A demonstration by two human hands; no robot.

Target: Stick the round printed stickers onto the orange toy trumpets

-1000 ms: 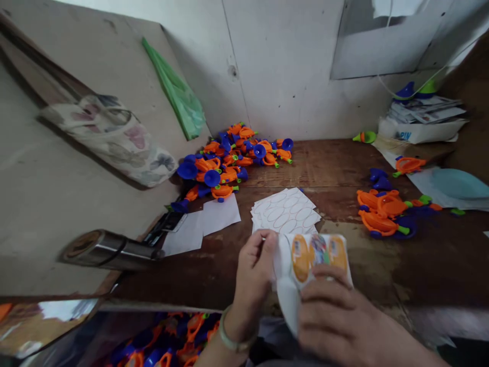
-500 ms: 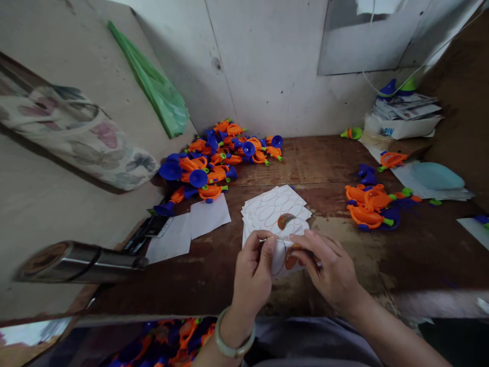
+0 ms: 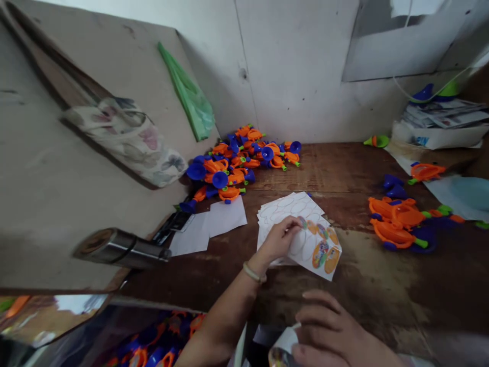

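Note:
My left hand (image 3: 281,238), a pale bangle (image 3: 254,272) on its wrist, pinches the edge of a white sticker sheet (image 3: 305,255). That sheet carries oval orange and multicoloured stickers on its right part and bare oval outlines nearer my fingers. It lies over a stack of white sheets (image 3: 290,206) printed with oval outlines. My right hand (image 3: 324,331) is low at the table's front edge, its fingers curved and apart. A white scrap with a coloured print (image 3: 282,344) is beside its thumb and fingertips; whether they touch it is unclear.
Orange and blue toy trumpets (image 3: 237,163) are piled at the back left; several more (image 3: 397,219) lie on the right. A steel flask (image 3: 122,247) and white papers (image 3: 191,234) are at left. More toys (image 3: 153,346) sit below the table edge. A papers-filled box (image 3: 439,132) stands back right.
My hands have parted: the right moved down toward my lap, the left stayed at the sheets. The coloured stickers on the sheet now show. The view has shifted left.

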